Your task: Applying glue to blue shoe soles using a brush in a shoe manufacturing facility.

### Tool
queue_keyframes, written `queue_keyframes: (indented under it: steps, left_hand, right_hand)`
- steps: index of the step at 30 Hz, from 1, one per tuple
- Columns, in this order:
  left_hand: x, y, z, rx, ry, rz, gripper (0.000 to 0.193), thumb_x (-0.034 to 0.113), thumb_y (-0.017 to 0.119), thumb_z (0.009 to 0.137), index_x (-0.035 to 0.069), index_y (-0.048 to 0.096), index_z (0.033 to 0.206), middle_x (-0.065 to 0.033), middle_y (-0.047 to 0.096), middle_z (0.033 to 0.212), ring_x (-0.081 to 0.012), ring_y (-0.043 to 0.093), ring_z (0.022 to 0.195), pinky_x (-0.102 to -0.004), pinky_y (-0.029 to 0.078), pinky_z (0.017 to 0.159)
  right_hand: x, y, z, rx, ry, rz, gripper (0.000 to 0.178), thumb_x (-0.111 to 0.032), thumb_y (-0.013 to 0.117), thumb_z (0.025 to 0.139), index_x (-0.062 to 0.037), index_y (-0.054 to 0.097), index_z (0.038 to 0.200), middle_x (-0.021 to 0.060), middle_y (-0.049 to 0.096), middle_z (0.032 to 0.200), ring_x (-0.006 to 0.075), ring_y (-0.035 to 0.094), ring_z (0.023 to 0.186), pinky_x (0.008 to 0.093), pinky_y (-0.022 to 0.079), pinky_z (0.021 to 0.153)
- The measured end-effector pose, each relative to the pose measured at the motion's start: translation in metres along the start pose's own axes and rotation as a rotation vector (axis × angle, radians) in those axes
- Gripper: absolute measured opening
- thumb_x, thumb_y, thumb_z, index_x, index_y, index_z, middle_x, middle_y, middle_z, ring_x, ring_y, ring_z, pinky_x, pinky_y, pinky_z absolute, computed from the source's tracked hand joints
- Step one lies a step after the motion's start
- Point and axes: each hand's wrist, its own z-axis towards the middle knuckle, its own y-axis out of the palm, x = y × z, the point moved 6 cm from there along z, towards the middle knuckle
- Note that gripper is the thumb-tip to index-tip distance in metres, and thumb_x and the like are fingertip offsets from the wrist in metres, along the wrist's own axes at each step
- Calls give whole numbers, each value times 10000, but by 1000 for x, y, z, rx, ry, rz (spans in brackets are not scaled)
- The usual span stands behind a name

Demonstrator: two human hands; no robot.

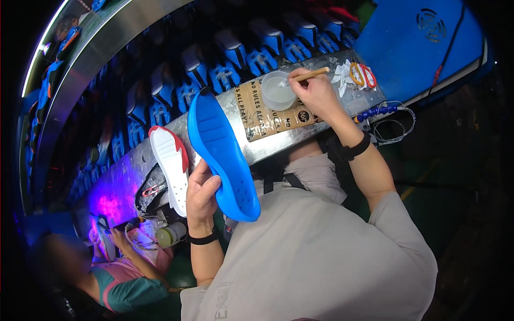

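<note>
My left hand [202,197] grips a blue shoe sole [220,147] by its side edge, thumb on the inner face. The sole is tilted, its hollow side up, with grooves at one end and small holes at the other. Fingers of my right hand [317,97] are closed round the wooden handle [312,74] of a brush, whose tip is at a translucent plastic tub [274,99]. Pale contents show inside the tub. Just left of my left hand is a white sole with red trim [170,163]; whether the hand touches it is unclear.
Under the tub, printed brown cardboard [256,120] covers part of the metal bench [227,109]. Crumpled white paper [341,75] and yellow and red loops [363,75] lie right. Beyond are racks of blue shoe parts [225,77]. At lower left, a co-worker [128,283] holds a shoe.
</note>
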Motion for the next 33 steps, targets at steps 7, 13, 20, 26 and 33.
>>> queue_keyframes:
  steps: [7, 13, 20, 26, 33]
  left_hand:
    - [-6, -1, 0, 19, -22, -61, 643, 177, 650, 930, -77, 418, 1473, -169, 629, 1311, -243, 637, 1182, -360, 496, 1038]
    - [-7, -1, 3, -22, -37, -77, 641, 165, 637, 937, -75, 402, 1484, -171, 626, 1322, -239, 636, 1181, -356, 498, 1032]
    - [-11, 5, 1, -56, -68, -106, 676, 141, 659, 921, -74, 385, 1500, -174, 612, 1344, -239, 628, 1200, -365, 491, 1050]
    - [-6, 10, -3, -116, -71, -48, 679, 161, 677, 918, -74, 405, 1495, -156, 606, 1354, -218, 619, 1209, -350, 486, 1049]
    - [-2, 10, -5, -123, -103, -66, 697, 189, 700, 912, -83, 414, 1487, -148, 598, 1367, -210, 617, 1206, -337, 476, 1052]
  right_hand:
    - [0, -1, -7, 28, 19, 40, 193, -193, 674, 929, -28, 722, 1017, 59, 669, 746, 116, 600, 646, 289, 480, 611]
    - [-21, 3, -20, -43, 50, 170, 140, -150, 665, 925, -44, 727, 993, 86, 718, 821, 173, 666, 711, 305, 521, 662]
    - [-74, 21, -64, -289, -97, 583, 159, -104, 690, 922, -15, 729, 1048, 41, 724, 950, 112, 644, 850, 275, 519, 754]
    - [-75, 34, -53, -198, -107, 533, 151, -105, 693, 927, -10, 724, 1040, 70, 712, 934, 141, 644, 840, 286, 516, 758]
    - [-90, 23, -44, -9, -335, 422, 158, -103, 697, 917, -4, 717, 1037, 101, 701, 887, 194, 658, 766, 297, 522, 684]
